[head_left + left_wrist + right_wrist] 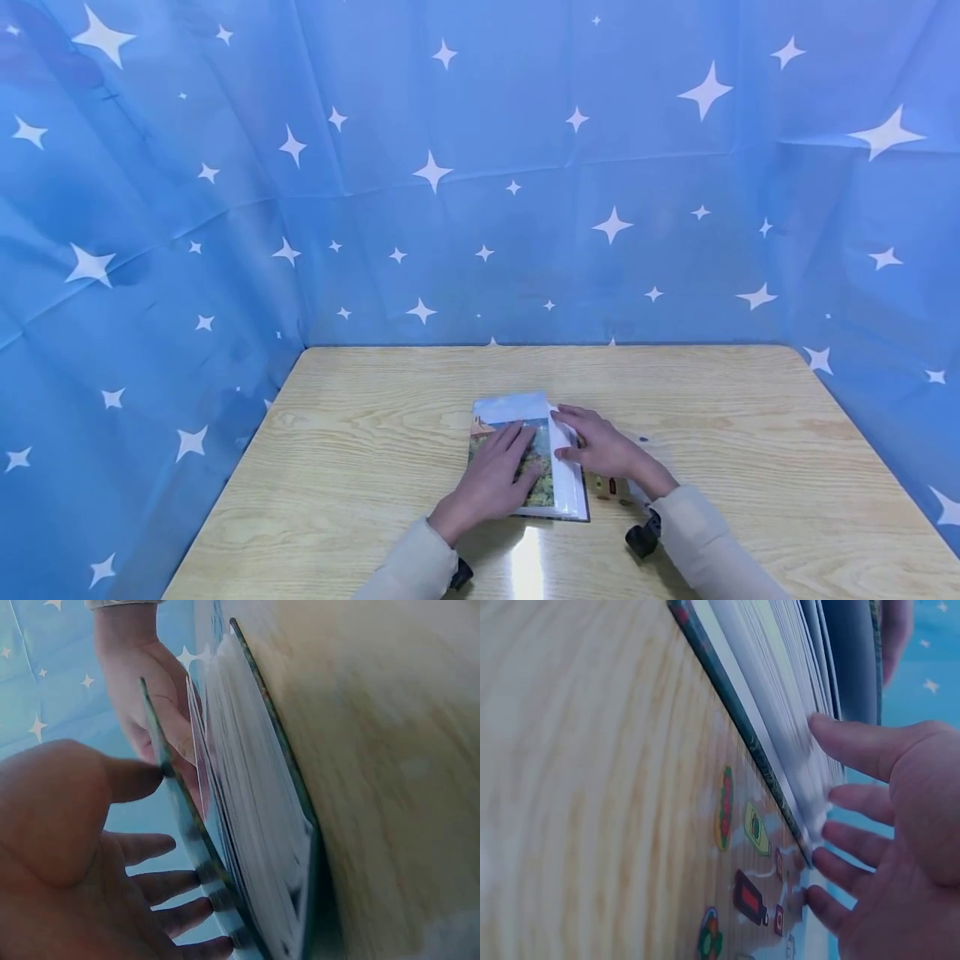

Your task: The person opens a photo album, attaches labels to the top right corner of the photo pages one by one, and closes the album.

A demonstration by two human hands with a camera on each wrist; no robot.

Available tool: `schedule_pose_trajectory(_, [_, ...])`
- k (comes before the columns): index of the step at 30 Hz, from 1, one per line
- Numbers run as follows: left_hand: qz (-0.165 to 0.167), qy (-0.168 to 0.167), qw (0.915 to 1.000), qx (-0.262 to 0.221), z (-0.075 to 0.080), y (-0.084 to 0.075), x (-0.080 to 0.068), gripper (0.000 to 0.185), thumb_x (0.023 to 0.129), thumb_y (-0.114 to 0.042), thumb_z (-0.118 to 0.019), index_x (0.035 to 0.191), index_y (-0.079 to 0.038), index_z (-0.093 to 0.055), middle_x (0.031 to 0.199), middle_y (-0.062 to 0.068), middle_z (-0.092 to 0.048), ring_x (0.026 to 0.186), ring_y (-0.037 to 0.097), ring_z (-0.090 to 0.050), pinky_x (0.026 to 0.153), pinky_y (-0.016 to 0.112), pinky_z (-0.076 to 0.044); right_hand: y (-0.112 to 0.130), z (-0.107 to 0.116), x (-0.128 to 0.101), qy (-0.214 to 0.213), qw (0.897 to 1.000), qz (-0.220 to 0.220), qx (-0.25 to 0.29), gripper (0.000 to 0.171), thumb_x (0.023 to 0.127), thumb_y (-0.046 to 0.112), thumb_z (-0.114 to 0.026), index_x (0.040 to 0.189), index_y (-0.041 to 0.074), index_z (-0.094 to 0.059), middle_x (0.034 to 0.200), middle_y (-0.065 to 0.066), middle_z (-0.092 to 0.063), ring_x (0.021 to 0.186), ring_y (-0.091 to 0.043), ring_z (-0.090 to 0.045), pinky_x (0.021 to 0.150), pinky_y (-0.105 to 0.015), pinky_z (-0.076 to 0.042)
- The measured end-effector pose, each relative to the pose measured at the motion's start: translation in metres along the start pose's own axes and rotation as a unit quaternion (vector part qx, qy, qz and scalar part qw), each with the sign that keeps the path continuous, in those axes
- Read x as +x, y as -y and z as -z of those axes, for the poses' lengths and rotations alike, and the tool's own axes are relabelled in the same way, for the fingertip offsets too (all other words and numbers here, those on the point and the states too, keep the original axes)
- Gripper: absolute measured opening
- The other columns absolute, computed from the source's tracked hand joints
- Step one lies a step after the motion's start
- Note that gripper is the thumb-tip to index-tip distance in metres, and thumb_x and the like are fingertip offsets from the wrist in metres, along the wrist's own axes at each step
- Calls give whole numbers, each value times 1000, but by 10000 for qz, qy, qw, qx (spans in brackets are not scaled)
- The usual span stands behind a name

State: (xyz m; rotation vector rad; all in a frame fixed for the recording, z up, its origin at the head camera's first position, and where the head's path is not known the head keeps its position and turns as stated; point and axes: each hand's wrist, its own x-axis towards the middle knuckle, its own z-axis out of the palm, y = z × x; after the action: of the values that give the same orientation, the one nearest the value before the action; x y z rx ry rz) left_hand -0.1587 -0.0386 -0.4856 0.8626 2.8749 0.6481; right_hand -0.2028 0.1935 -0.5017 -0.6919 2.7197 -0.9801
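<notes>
A book (517,417) with a landscape picture on its cover lies on the wooden table (360,450). My left hand (491,483) lies flat on the cover, fingers straight. In the left wrist view the cover (187,825) stands a little apart from the white pages (255,825), and my left hand (112,862) touches it with its fingertips. My right hand (603,450) rests at the book's right edge, on a white page. In the right wrist view my right hand (885,847) has its fingers spread against the page edges (802,772), thumb on top.
A sheet of small coloured stickers (611,487) lies on the table just right of the book, partly under my right wrist; the stickers (742,892) also show in the right wrist view. Blue star-patterned cloth (450,183) walls in the table at the back and both sides.
</notes>
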Motion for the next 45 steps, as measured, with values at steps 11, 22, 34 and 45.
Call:
schedule_pose_trajectory(11, [151, 332, 9993, 127, -4, -2, -3, 63, 104, -41, -46, 156, -10, -30, 161, 15, -27, 149, 35, -24, 119, 56, -23, -8, 1, 1, -94, 9996, -133, 243, 64, 96, 16, -65, 151, 0, -37, 153, -27, -37, 140, -47, -33, 111, -63, -31])
schedule_pose_trajectory(22, [410, 544, 9950, 729, -11, -8, 5, 64, 103, -44, -47, 157, -17, -28, 163, 9, -25, 151, 31, -21, 120, 56, -18, -11, 5, -2, -433, 9982, -140, 399, 54, 97, 14, -63, 147, 3, -45, 147, -23, -46, 136, -45, -42, 110, -61, -34])
schedule_pose_trajectory(34, [401, 468, 9963, 598, -9, -9, 7, 65, 102, -42, -50, 158, -18, -27, 162, 11, -28, 150, 32, -23, 119, 58, -20, -17, 12, -9, -821, 9964, -93, 161, 46, 98, 15, -61, 140, -1, -52, 142, -25, -51, 131, -46, -46, 106, -63, -38])
schedule_pose_trajectory(45, [56, -102, 9999, -123, 2, -5, 6, 62, 98, -28, -59, 153, -10, -36, 150, 16, -43, 140, 34, -38, 114, 56, -30, -24, 24, -19, -1030, 9942, -187, 240, 46, 97, 14, -63, 138, -4, -53, 141, -26, -50, 129, -48, -47, 104, -63, -40])
